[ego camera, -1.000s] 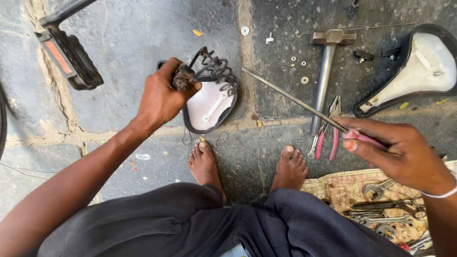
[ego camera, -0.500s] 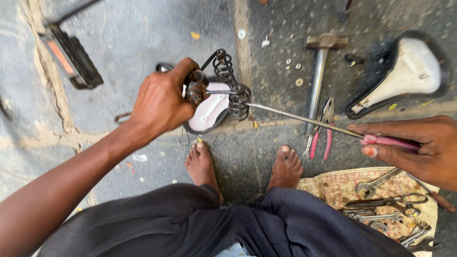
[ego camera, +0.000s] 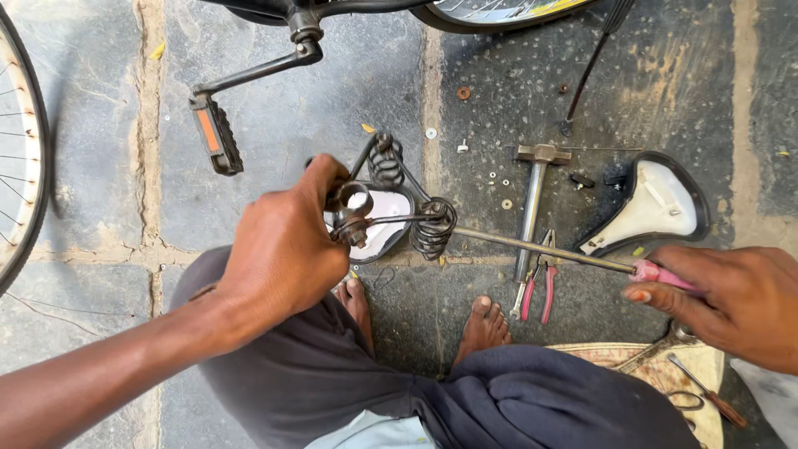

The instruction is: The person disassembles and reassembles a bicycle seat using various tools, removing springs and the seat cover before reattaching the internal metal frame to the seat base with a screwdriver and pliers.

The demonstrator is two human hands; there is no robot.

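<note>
Bare arms and hands [ego camera: 283, 249], bare feet [ego camera: 484, 326], dark navy trousers, and a light-blue shirt hem.

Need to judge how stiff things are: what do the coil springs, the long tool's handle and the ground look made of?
Coil springs: dark, dull steel wire, probably.
Long tool's handle: glossy pink, likely plastic; its shaft looks like bare grey metal.
Ground: grey stone slabs with sandy joints.
</note>
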